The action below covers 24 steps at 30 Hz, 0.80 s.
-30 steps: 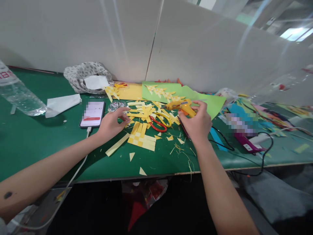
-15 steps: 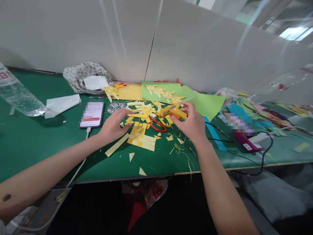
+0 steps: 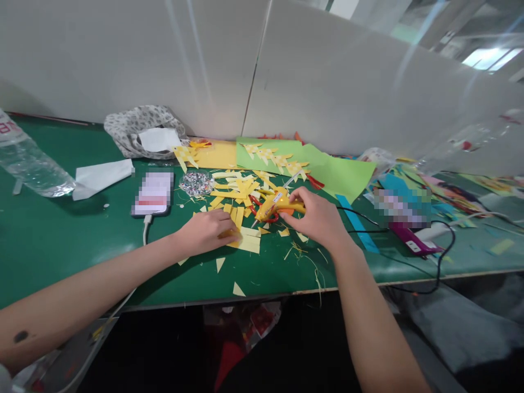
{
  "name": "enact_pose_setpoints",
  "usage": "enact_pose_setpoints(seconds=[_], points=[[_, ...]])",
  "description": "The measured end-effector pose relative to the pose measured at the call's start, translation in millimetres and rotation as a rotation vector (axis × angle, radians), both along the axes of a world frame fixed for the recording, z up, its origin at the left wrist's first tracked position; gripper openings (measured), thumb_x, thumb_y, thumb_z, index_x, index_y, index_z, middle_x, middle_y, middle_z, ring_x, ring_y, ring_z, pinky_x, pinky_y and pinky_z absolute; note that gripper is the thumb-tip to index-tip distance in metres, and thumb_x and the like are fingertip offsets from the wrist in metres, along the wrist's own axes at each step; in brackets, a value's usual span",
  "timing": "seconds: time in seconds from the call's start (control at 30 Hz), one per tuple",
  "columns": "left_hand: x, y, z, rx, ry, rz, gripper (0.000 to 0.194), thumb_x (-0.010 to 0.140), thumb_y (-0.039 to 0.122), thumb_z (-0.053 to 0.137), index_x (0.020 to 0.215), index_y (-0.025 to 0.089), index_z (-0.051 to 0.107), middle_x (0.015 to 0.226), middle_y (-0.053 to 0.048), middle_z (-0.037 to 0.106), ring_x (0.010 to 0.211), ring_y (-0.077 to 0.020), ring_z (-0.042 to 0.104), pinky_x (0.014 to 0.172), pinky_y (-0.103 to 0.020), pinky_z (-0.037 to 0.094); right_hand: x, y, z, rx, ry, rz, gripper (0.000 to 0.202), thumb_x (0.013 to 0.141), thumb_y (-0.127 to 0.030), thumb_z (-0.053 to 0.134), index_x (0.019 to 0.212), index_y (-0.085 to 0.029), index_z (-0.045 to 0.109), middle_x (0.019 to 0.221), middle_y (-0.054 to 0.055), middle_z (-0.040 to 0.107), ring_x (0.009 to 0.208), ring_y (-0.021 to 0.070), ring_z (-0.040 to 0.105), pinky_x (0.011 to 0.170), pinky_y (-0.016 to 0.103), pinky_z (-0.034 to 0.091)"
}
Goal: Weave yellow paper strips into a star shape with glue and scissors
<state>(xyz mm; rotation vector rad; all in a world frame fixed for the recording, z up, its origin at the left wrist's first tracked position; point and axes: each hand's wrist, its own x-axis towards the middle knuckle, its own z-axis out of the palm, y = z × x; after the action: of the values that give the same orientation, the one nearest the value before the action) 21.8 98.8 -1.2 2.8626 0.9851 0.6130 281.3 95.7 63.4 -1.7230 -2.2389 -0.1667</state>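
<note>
My right hand is closed around the handle of a yellow hot glue gun. Its nozzle tilts down to the left, close above the woven paper strips, and a pale glue stick juts out of its back. With fingers curled down, my left hand grips the left side of that yellow-and-cream weave, covering part of it. Red-handled scissors lie partly hidden under the glue gun. Loose yellow paper strips are heaped just beyond both hands.
A charging phone, a dish of small beads and a water bottle are on the left. Woven paper pieces rest on green sheets at the back. On the right are a purple power strip and black cord.
My left hand has come right and nearer, from the strip pile onto the weave. The glue gun has swung so that its nozzle points lower, toward the weave.
</note>
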Motion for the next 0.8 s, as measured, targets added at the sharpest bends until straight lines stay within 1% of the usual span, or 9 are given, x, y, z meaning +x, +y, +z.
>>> enact_pose_setpoints(seconds=[0.13, 0.3, 0.4, 0.47, 0.63, 0.8], points=[[0, 0, 1.8, 0.053, 0.034, -0.023, 0.03, 0.088, 0.035, 0.044, 0.082, 0.015, 0.065, 0.078, -0.007, 0.064, 0.073, -0.0178, 0.059, 0.056, -0.028, 0.045, 2, 0, -0.2, 0.014, 0.053, 0.017, 0.029, 0.067, -0.037, 0.063, 0.084, -0.024, 0.043, 0.079, 0.0, 0.06, 0.064, 0.0159, 0.055, 0.054, 0.027, 0.035], [1, -2, 4.4, 0.068, 0.028, -0.036, 0.034, 0.091, 0.033, 0.037, 0.087, 0.015, 0.066, 0.081, -0.007, 0.065, 0.076, -0.0177, 0.06, 0.061, -0.029, 0.046, 6, 0, 0.5, 0.04, 0.195, 0.068, 0.03, 0.066, -0.034, 0.065, 0.083, -0.024, 0.043, 0.083, 0.001, 0.06, 0.072, 0.0172, 0.058, 0.061, 0.029, 0.04], [0, -2, 4.0, 0.044, 0.009, -0.014, 0.032, 0.091, 0.03, 0.037, 0.087, 0.015, 0.066, 0.083, -0.007, 0.066, 0.077, -0.0179, 0.06, 0.059, -0.028, 0.046, 8, 0, 0.7, 0.056, 0.275, 0.109, 0.03, 0.065, -0.034, 0.067, 0.081, -0.023, 0.043, 0.084, 0.001, 0.059, 0.076, 0.0175, 0.059, 0.064, 0.029, 0.042], [0, -2, 2.9, 0.001, -0.013, 0.013, 0.03, 0.089, 0.03, 0.039, 0.086, 0.016, 0.066, 0.083, -0.007, 0.066, 0.077, -0.0179, 0.06, 0.057, -0.027, 0.045, 7, 0, -0.1, 0.034, 0.301, 0.131, 0.031, 0.065, -0.035, 0.067, 0.08, -0.023, 0.043, 0.084, 0.001, 0.059, 0.077, 0.0173, 0.058, 0.065, 0.028, 0.043], [0, 0, 0.1, -0.105, -0.078, 0.068, 0.025, 0.085, 0.032, 0.045, 0.084, 0.017, 0.065, 0.079, -0.005, 0.065, 0.076, -0.0173, 0.06, 0.056, -0.026, 0.044, 0, 1, -5.8, -0.052, 0.208, 0.142, 0.029, 0.066, -0.032, 0.068, 0.079, -0.023, 0.043, 0.081, 0.0, 0.059, 0.07, 0.0159, 0.056, 0.062, 0.029, 0.041], [0, 1, 0.5, -0.155, -0.114, 0.092, 0.021, 0.081, 0.031, 0.048, 0.081, 0.017, 0.064, 0.08, -0.004, 0.066, 0.076, -0.0167, 0.06, 0.057, -0.025, 0.044, -11, 0, -7.6, -0.025, 0.141, 0.168, 0.028, 0.068, -0.028, 0.066, 0.074, -0.022, 0.04, 0.076, -0.001, 0.056, 0.067, 0.0143, 0.052, 0.06, 0.027, 0.037]])
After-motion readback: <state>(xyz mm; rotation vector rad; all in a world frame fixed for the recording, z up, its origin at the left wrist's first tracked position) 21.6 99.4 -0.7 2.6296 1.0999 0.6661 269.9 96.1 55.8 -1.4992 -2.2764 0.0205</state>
